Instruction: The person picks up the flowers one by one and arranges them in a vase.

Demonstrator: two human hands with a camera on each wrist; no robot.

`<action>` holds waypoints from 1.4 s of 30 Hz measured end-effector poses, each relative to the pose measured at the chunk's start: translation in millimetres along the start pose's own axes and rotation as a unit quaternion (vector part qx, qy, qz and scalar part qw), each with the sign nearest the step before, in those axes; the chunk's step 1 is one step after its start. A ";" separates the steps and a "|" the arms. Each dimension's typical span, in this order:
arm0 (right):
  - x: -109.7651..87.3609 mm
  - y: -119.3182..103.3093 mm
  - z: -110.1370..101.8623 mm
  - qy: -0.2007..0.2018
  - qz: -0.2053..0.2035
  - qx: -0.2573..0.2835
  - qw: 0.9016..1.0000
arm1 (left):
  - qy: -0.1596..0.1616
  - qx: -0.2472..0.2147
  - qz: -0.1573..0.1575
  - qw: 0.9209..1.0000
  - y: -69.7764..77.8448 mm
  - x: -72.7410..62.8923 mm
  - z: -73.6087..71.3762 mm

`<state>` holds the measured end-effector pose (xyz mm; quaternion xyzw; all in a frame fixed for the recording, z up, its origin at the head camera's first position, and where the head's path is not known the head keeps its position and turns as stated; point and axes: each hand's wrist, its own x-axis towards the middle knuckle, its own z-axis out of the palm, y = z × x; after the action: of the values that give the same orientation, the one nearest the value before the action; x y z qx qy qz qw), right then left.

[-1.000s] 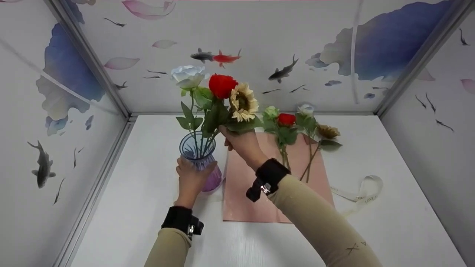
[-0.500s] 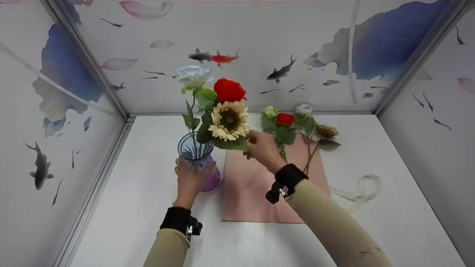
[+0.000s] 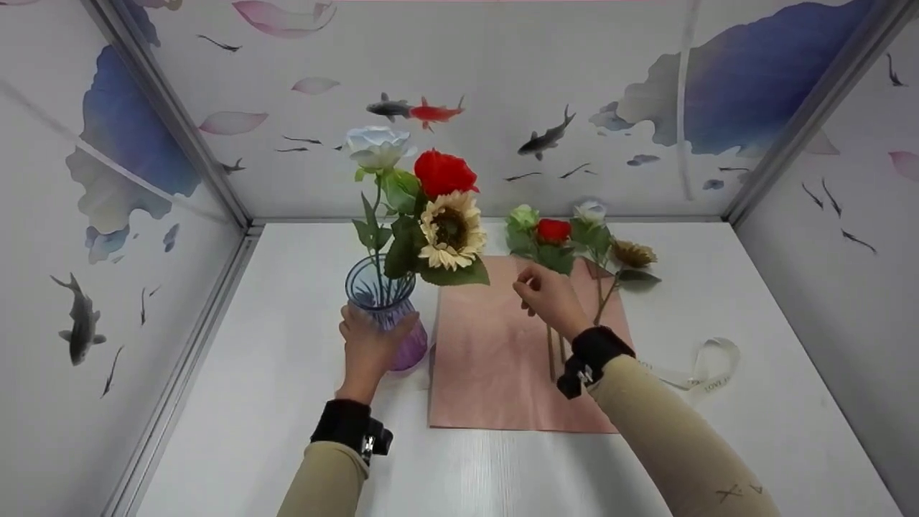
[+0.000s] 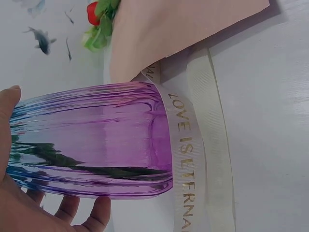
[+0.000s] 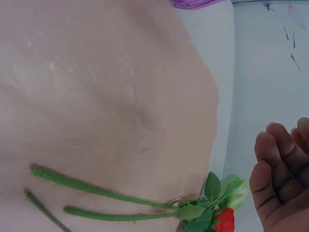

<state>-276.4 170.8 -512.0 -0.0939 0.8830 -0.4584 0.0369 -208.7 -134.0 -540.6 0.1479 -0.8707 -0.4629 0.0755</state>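
My left hand [image 3: 370, 352] grips the neck of a blue-to-purple glass vase [image 3: 411, 346], thumb and fingers around it. In the vase stand a white rose [image 3: 378, 148], a red rose [image 3: 445, 174] and a cream sunflower [image 3: 454, 228], with green leaves; the sunflower leans right over the rim. To the right, over the pink wrapping paper [image 3: 488, 359], my right hand [image 3: 553, 300] hangs apart from the bouquet. Its fingers are loosely bent and hold nothing, as the right wrist view also shows. The vase's purple base meets a lettered ribbon [image 4: 182, 154] in the left wrist view.
On the paper and the table behind my right hand lie a greenish rose [image 3: 523, 217], a red rose [image 3: 553, 231], a white rose [image 3: 590, 210] and a brownish sunflower [image 3: 633, 253]. A ribbon loop [image 3: 718, 359] lies at the right. Printed wall panels [image 3: 459, 57] enclose the table.
My right hand has let go of the sunflower and moved right, away from the bouquet. The sunflower and roses have shifted slightly. My left hand stays on the vase.
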 end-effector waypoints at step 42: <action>-36.5 112.8 -46.5 0.030 0.087 -0.247 0.965 | -0.012 -0.001 0.001 1.000 -1.7 -0.2 -0.6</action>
<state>-262.5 278.8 -578.0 -0.0092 0.9744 -0.2234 0.0252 -208.0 -135.3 -541.7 0.1416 -0.8712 -0.4656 0.0650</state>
